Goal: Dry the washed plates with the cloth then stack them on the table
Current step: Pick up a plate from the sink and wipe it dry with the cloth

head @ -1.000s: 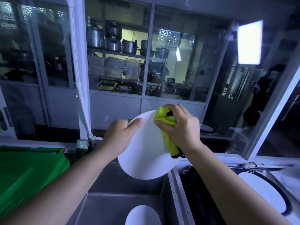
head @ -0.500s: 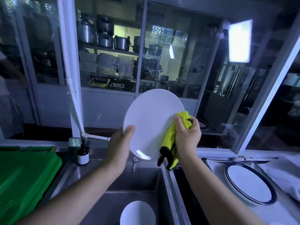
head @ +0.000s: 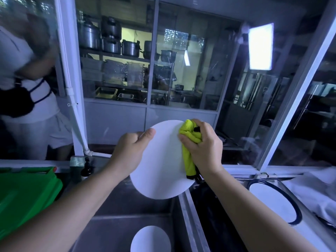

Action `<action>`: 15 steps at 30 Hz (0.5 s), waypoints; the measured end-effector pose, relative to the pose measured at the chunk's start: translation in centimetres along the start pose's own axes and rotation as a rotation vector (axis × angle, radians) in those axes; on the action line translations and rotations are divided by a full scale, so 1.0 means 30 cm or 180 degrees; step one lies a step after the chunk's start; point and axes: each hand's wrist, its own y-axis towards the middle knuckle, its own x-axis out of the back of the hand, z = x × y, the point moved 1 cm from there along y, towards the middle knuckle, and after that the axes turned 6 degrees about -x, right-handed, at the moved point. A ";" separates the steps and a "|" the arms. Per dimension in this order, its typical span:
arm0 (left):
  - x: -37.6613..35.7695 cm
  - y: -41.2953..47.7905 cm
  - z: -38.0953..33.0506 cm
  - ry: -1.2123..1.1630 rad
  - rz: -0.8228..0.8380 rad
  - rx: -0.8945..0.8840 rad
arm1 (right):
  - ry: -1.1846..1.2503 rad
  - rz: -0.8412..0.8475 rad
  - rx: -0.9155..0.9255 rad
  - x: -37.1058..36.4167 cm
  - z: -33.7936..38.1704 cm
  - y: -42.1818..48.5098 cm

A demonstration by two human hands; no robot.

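Two hands are working one white plate (head: 160, 160), holding it in the air above the sink (head: 118, 224). The left hand (head: 131, 151) is pinching the rim at about 9 o'clock, thumb on the near face. The right hand (head: 203, 148) is curled round the bunched yellow-green cloth (head: 190, 140), pressing it on the rim at about 1 o'clock. Half a second ago the plate was standing higher with its hollow face toward the camera and the cloth at its lower right. Now it is sitting lower and showing a flat face, so the wiping is probably passing from one side to the other, with stacking not yet begun. The far face and the left fingers behind it are hidden, and wetness is impossible to judge. At 6 o'clock a second white plate (head: 151, 239) is lying in the sink, cut off by the frame. At 4 o'clock a blue-rimmed plate (head: 271, 202) is resting on the table (head: 298, 237); whether others are lying beneath it is unclear.
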 end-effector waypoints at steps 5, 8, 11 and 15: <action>-0.021 -0.012 0.031 -0.0772 -0.0814 0.0516 | -0.0013 -0.0165 -0.0621 -0.019 -0.034 -0.086; -0.036 -0.028 0.035 -0.0851 -0.1200 0.0623 | -0.0264 -0.0148 -0.0425 -0.041 -0.039 -0.136; -0.055 -0.051 0.041 -0.0771 -0.1089 0.0687 | -0.0869 -0.0194 -0.0225 -0.044 -0.027 -0.109; -0.087 -0.069 0.031 -0.0510 -0.1003 0.0770 | -0.1178 -0.0076 0.0482 -0.058 0.036 -0.064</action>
